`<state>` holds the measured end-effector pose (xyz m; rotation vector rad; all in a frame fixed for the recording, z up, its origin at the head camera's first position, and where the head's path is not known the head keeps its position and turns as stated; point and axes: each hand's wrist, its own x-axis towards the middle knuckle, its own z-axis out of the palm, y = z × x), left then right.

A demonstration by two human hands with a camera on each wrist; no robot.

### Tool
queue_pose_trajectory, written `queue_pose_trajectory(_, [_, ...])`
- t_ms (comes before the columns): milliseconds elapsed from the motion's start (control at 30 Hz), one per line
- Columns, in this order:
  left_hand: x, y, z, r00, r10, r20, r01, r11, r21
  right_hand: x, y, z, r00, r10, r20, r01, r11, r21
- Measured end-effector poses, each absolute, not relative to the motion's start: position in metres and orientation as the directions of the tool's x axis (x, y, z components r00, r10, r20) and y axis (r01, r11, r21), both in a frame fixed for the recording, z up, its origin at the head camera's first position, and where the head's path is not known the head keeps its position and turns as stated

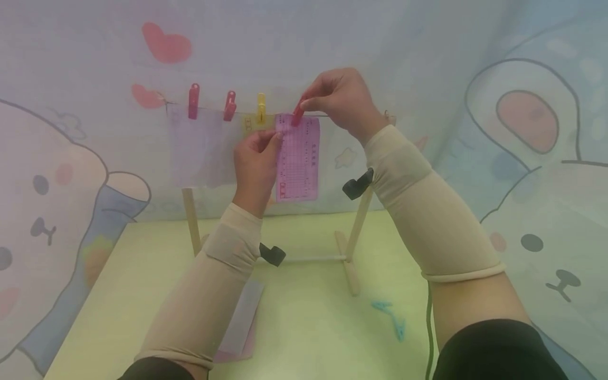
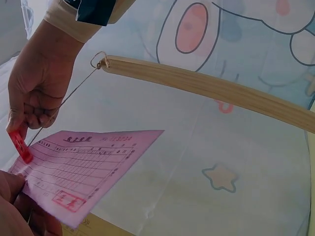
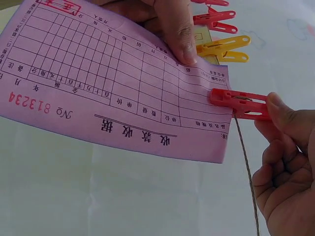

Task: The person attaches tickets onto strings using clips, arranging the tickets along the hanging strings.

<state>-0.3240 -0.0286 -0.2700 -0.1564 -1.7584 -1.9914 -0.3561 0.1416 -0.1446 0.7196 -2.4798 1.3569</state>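
Note:
A pink receipt slip (image 1: pixel 299 163) hangs at the string, its printed grid and red stamp facing me. My left hand (image 1: pixel 258 163) pinches the slip's left edge near the top, thumb in front. With thumb and forefinger my right hand (image 1: pixel 344 100) grips a red clothespin (image 3: pixel 238 102), whose jaws sit over the slip's upper edge and the string (image 3: pixel 248 172). Left of it, a yellow clothespin (image 1: pixel 261 108) holds a yellow slip (image 1: pixel 252 122), partly hidden by my left hand. Two more red clothespins (image 1: pixel 193 101) hold pale sheets (image 1: pixel 204 148) on the string.
The string runs between wooden posts (image 1: pixel 358 227) of a stand on the green-yellow table (image 1: pixel 309 327). Blue clothespins (image 1: pixel 391 316) lie at the right front. Under my left forearm lie paper slips (image 1: pixel 242 322). A cartoon-print cloth (image 1: pixel 404 31) hangs behind the stand.

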Motion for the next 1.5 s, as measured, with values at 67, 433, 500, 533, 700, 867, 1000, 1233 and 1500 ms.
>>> queue_pose_trajectory(67, [-0.325, -0.029, -0.270, -0.879, -0.272, 0.392, 0.420, -0.053, 0.906, -0.356, 0.142, -0.145, -0.856, -0.335, 0.394, -0.515, 0.483, -0.708])
queue_pose_trajectory(433, [-0.332, -0.030, -0.274, -0.869, -0.264, 0.418, 0.430, 0.012, 0.903, -0.352, 0.149, -0.145, -0.851, -0.374, 0.369, -0.524, 0.650, -0.550])
queue_pose_trajectory(500, [-0.332, -0.031, -0.274, -0.871, -0.262, 0.415, 0.425, 0.020, 0.905, -0.352, 0.150, -0.146, -0.849, -0.381, 0.366, -0.527, 0.666, -0.528])
queue_pose_trajectory(533, [-0.332, -0.031, -0.274, -0.872, -0.262, 0.414, 0.423, 0.025, 0.906, -0.352, 0.151, -0.146, -0.846, -0.386, 0.368, -0.531, 0.674, -0.513])
queue_pose_trajectory(700, [-0.333, -0.033, -0.278, -0.869, -0.253, 0.425, 0.436, 0.011, 0.900, -0.352, 0.154, -0.149, -0.840, -0.399, 0.368, -0.539, 0.695, -0.476])
queue_pose_trajectory(867, [-0.336, -0.037, -0.284, -0.862, -0.254, 0.439, 0.455, -0.006, 0.891, -0.354, 0.157, -0.152, -0.833, -0.403, 0.378, -0.546, 0.707, -0.449])
queue_pose_trajectory(1000, [-0.336, -0.043, -0.291, -0.866, -0.258, 0.428, 0.440, 0.012, 0.898, -0.355, 0.157, -0.153, -0.826, -0.409, 0.387, -0.555, 0.706, -0.439])
queue_pose_trajectory(1233, [-0.328, -0.056, -0.307, -0.854, -0.259, 0.451, 0.452, 0.059, 0.890, -0.350, 0.153, -0.156, -0.804, -0.397, 0.443, -0.583, 0.673, -0.455])
queue_pose_trajectory(1500, [-0.315, -0.082, -0.337, -0.856, -0.274, 0.439, 0.404, 0.175, 0.898, -0.341, 0.154, -0.167, -0.740, -0.379, 0.556, -0.653, 0.606, -0.455])
